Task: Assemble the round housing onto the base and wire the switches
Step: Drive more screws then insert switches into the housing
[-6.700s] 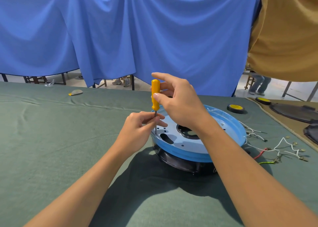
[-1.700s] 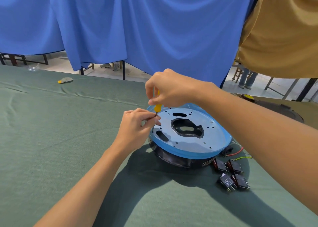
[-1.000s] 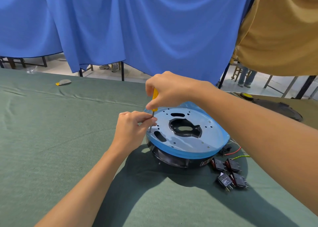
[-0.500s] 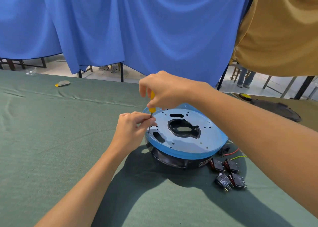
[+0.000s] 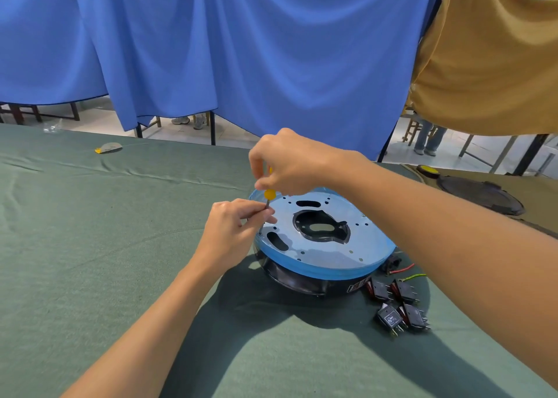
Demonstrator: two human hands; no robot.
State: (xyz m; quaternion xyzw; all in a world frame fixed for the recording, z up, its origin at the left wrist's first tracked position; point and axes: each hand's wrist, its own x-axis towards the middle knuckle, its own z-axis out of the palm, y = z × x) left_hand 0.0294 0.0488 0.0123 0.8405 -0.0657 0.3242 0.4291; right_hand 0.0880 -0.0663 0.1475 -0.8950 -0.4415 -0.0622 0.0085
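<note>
A blue curtain (image 5: 241,50) and a tan cloth (image 5: 489,59) hang behind the green-covered table (image 5: 90,246).

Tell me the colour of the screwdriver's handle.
Yellow-orange; the head view shows the screwdriver handle below the right hand.

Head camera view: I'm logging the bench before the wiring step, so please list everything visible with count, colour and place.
round housing: one, blue-filmed plate, table centre, on the base
base: one, black, under the housing
screwdriver: one, yellow handle, at the plate's left edge
switches: four, black and red, on the cloth right of the base
wires: two, red and yellow-green, behind the switches
table cloth: one, green, over the table
scrap: one, grey-yellow, far left
dark round part: one, black, far right
disc: one, yellow-topped, far right
curtain: one, blue, behind table
hanging cloth: one, tan, upper right
left hand: pinches the screwdriver shaft
right hand: grips the screwdriver handle
</note>
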